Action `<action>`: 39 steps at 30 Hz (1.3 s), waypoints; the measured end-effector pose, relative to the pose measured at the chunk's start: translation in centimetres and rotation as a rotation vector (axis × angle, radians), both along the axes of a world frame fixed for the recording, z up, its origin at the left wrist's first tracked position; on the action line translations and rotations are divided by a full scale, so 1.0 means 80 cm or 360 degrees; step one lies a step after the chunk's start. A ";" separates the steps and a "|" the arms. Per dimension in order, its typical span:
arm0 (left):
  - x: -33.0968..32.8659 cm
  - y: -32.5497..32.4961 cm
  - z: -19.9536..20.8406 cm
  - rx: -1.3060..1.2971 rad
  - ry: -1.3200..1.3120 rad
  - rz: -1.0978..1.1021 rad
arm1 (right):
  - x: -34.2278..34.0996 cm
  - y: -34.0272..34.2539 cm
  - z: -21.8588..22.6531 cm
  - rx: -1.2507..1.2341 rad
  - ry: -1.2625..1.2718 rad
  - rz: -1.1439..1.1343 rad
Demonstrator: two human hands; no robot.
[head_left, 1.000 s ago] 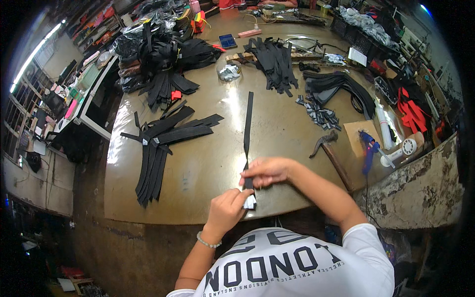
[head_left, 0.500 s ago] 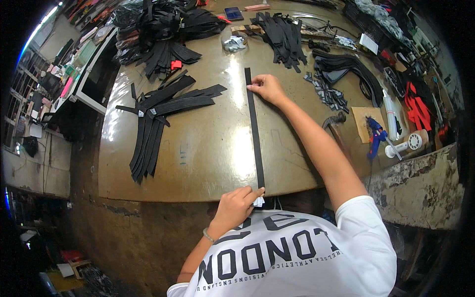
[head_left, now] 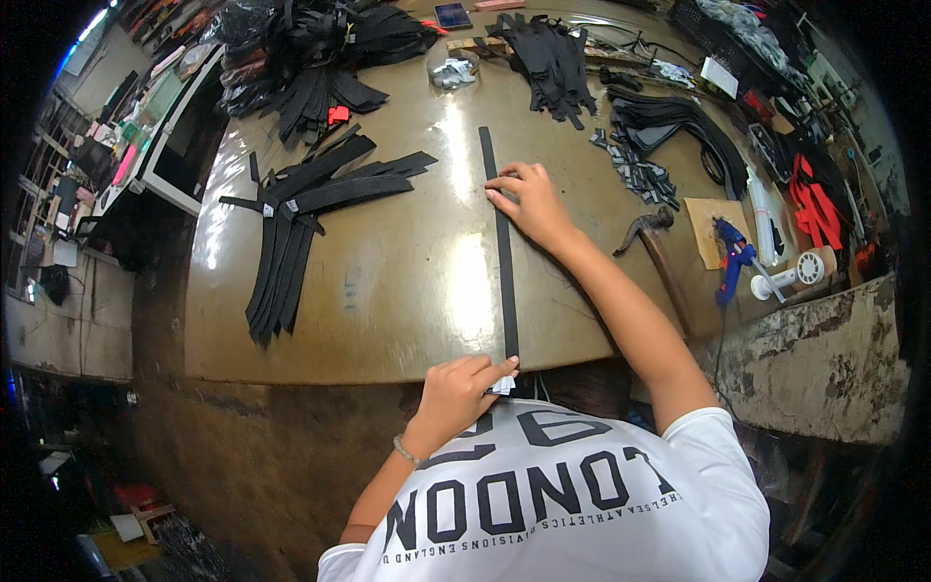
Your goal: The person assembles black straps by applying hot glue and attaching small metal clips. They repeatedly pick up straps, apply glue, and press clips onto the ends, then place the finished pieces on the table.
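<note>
- One black strap (head_left: 503,276) lies lengthwise on the brown table (head_left: 388,291), running from the near edge up past the right hand; most of its visible length is stretched between the two hands.
- The left hand (head_left: 458,390) grasps the strap's near end at the table edge, fingers curled and index finger and thumb together there, with white tags (head_left: 502,385) just below.
- The right hand (head_left: 531,204) reaches over the strap's far part, fingers bent and fingertips at the strap; whether they pinch it or only rest on it I cannot tell. The far tip extends beyond them.
- Beyond the right hand, a round clear tub (head_left: 475,67) holds small pale pieces (head_left: 452,73).
- At the upper right, a dark crate (head_left: 698,31) holds crumpled grey-white material (head_left: 752,31).
- Hidden: the strap's near tip, behind the left hand.
- Cut off by the top of the view: the large black heap (head_left: 330,44) and part of the crate.
- Hard to make out: the kind of small grey pieces (head_left: 635,167) scattered to the right, and the dim clutter along the rim.
</note>
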State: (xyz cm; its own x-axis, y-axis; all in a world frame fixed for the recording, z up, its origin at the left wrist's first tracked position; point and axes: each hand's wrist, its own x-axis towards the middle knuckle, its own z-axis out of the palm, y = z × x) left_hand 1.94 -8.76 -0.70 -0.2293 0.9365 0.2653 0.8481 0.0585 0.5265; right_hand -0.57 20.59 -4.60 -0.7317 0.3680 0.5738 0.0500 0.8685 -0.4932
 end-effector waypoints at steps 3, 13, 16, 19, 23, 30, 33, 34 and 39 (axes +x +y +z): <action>0.000 0.005 0.000 0.0020 0.0006 -0.0042 | -0.009 0.005 -0.005 0.0027 -0.0110 -0.0085; 0.006 0.017 -0.008 0.0197 0.0026 0.0036 | 0.119 -0.030 0.072 -0.0258 0.0062 -0.0254; 0.006 0.015 -0.012 0.0168 0.0011 0.0035 | 0.234 -0.008 0.060 -0.0096 0.0601 -0.1416; 0.003 0.014 -0.015 0.0155 0.0044 0.0001 | 0.337 0.056 0.035 0.0016 0.0451 -0.2206; 0.000 0.015 -0.016 0.0204 0.0034 -0.0032 | 0.370 0.122 0.034 -0.0478 0.0228 -0.1363; 0.004 0.014 -0.012 0.0173 -0.0008 0.0003 | 0.248 0.018 0.127 -0.1153 -0.0130 -0.0263; 0.004 0.015 -0.012 0.0173 0.0014 0.0025 | 0.182 -0.011 0.128 -0.0537 -0.0478 0.0194; 0.004 0.016 -0.011 0.0188 0.0014 0.0024 | 0.168 -0.014 0.125 -0.0540 -0.0560 0.0247; 0.005 0.015 -0.009 0.0164 0.0036 0.0040 | 0.149 -0.003 0.113 -0.0517 -0.0780 0.0270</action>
